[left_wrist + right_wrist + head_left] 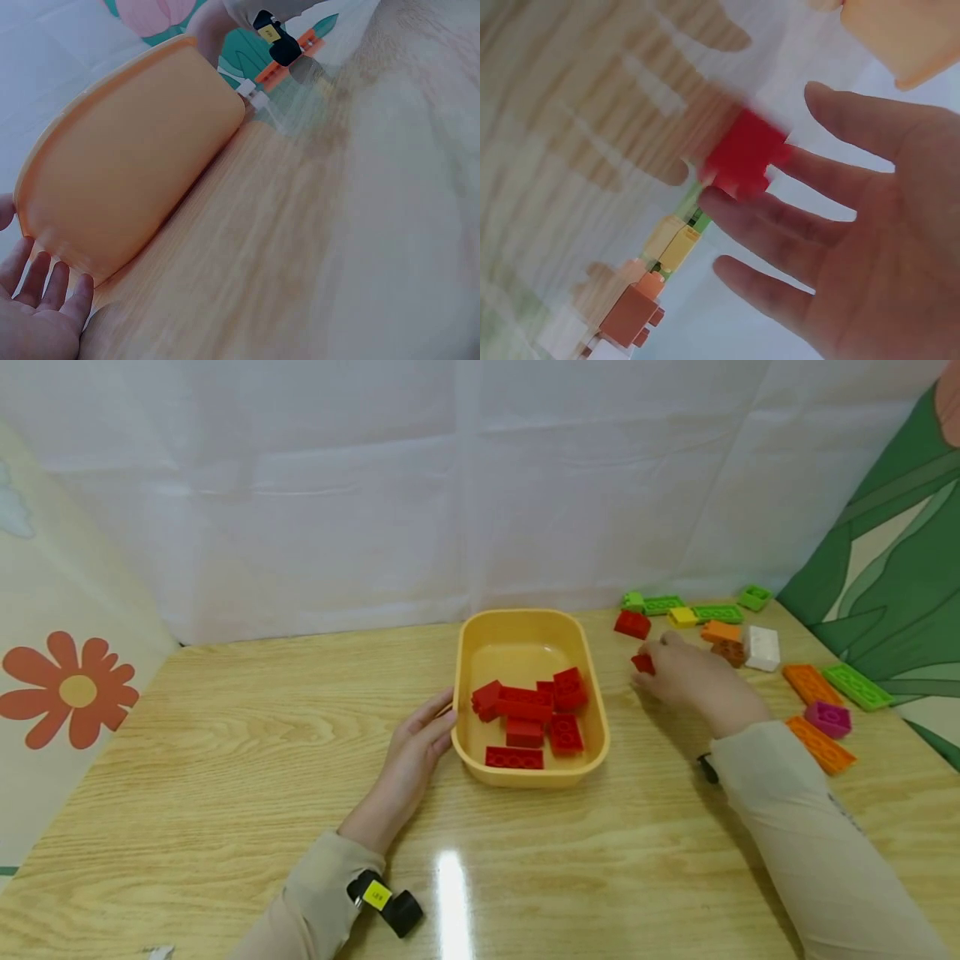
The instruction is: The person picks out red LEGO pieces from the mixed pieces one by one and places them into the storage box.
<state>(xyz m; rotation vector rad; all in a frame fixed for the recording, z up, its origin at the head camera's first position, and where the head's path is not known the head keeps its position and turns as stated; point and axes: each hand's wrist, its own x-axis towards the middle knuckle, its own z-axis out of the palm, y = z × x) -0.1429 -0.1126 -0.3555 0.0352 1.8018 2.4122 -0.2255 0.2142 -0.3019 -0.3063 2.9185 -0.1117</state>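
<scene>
A yellow plastic bin (531,780) stands on the table with several red bricks (525,702) loose inside. At its left side my left hand (411,758) rests with fairly straight fingers against the outer wall; in the left wrist view the fingertips (84,283) lie by the bin's lower corner. To the right of the bin, my right hand (686,675) reaches down to a red toy brick (642,663). The right wrist view shows a blurred red brick (746,154) at the index and middle fingers, with the thumb (832,105) spread away from it. A second red brick (632,624) lies just beyond.
Green bricks (717,613), a yellow brick (682,617), a white brick (762,648) and a brown brick (729,652) lie at the back right. Further right are orange plates (821,745), a magenta brick (828,718) and a green plate (857,686). A white cloth (322,502) hangs behind the table.
</scene>
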